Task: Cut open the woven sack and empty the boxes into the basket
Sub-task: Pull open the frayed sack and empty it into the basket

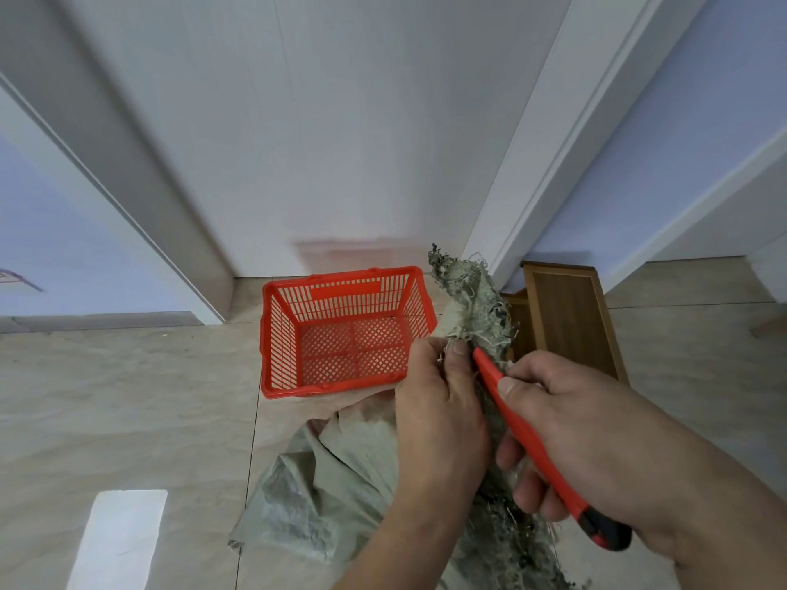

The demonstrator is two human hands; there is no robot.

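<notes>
The basket (347, 332) was bright red, its walls slotted and its floor a fine lattice. The woven sack (340, 474) was a dull grey-green with a close weave, and its frayed edge showed pale threads flecked with black. The knife (538, 449) was red along its body (the butt end was black with a red spot). The floor (127, 398) was beige tile with soft marbled streaks. The door (319, 134) was white, the walls (664, 172) pale lilac-blue. The wooden cabinet (570, 317) was honey brown.

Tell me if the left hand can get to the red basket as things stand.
Probably not right away: the left hand grips the woven sack by its frayed top. The basket sits just beyond it, nothing between.
</notes>
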